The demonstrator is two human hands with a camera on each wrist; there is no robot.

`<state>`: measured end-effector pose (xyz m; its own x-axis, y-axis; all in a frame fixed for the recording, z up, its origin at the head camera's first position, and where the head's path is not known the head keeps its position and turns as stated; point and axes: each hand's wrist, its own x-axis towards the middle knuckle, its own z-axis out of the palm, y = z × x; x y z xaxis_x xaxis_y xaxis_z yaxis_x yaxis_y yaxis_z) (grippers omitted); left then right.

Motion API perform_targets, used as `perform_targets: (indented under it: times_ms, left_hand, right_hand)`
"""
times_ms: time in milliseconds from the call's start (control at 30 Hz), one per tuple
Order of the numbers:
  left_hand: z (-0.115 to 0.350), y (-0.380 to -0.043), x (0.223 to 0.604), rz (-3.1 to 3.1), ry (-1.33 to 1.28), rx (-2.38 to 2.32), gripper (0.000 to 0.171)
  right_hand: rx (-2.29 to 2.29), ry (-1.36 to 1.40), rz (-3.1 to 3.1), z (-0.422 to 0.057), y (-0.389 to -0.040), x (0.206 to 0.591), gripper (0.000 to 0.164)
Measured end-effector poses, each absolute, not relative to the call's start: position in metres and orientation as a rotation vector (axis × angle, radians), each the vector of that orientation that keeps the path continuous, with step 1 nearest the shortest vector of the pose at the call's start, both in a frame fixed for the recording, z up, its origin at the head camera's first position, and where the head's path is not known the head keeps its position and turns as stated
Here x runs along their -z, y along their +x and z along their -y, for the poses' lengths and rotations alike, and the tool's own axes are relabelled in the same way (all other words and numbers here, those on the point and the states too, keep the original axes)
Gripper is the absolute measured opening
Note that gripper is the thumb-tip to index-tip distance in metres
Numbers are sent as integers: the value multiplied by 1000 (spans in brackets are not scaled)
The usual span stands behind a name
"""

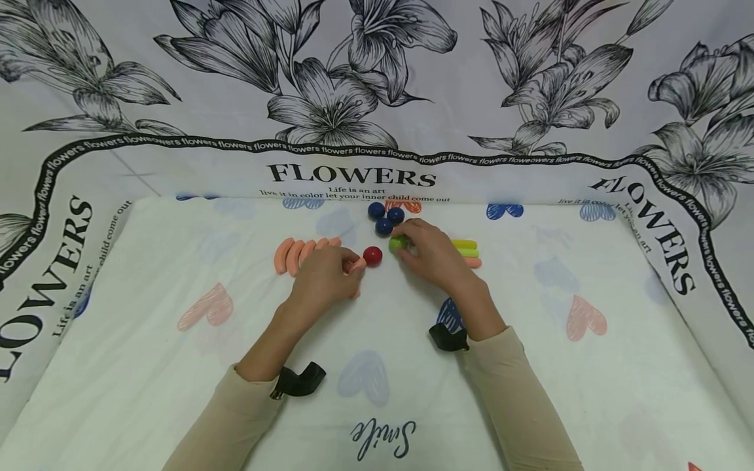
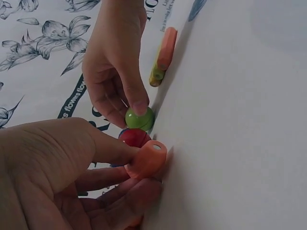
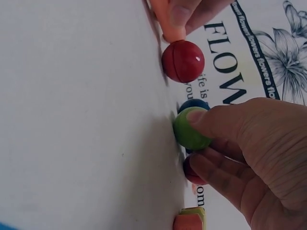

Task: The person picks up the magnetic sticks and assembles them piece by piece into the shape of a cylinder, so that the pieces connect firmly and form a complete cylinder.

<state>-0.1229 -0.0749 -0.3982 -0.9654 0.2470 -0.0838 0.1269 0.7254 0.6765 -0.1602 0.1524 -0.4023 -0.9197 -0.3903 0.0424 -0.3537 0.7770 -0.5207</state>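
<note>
My left hand (image 1: 324,278) pinches a curved salmon-orange piece (image 2: 148,159), with a small hole in its end, between thumb and fingers. That piece is right beside a shiny red ball (image 1: 372,256) on the cloth. A green ball (image 3: 191,128) is between the thumb and fingers of my right hand (image 1: 437,256), low over the cloth. Under those fingers, in the right wrist view, a second red ball (image 3: 193,170) partly shows. Several more curved salmon pieces (image 1: 292,255) lie in a row behind my left hand, which partly hides them.
Three dark blue balls (image 1: 384,226) are clustered beyond my hands. Right of my right hand lie yellow, lime and salmon sticks (image 1: 468,252), side by side. White cloth with printed hearts (image 1: 586,318) covers the table, and a flower-printed sheet (image 1: 353,173) borders it.
</note>
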Motion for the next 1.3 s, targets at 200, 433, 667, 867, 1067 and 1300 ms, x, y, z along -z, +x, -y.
perform_targets:
  times_ms: [200, 433, 667, 867, 1067, 1300]
  left_hand:
    - [77, -124, 396, -2711, 244, -1096, 23]
    - [78, -130, 400, -2664, 209, -1165, 26]
    - [76, -133, 402, -2634, 216, -1156, 31]
    - [77, -135, 401, -2627, 225, -1152, 35]
    - [85, -129, 403, -2562, 210, -1171, 34]
    - [84, -133, 403, -2535, 210, -1216, 36]
  right_hand:
    - [870, -624, -2884, -151, -159, 403, 32]
    - [841, -649, -2894, -152, -156, 403, 39]
    - [945, -640, -2860, -162, -145, 403, 35]
    - [987, -590, -2848, -167, -134, 407, 35]
    - [943, -596, -2800, -162, -125, 410, 37]
    - [921, -600, -2791, -164, -124, 404, 35]
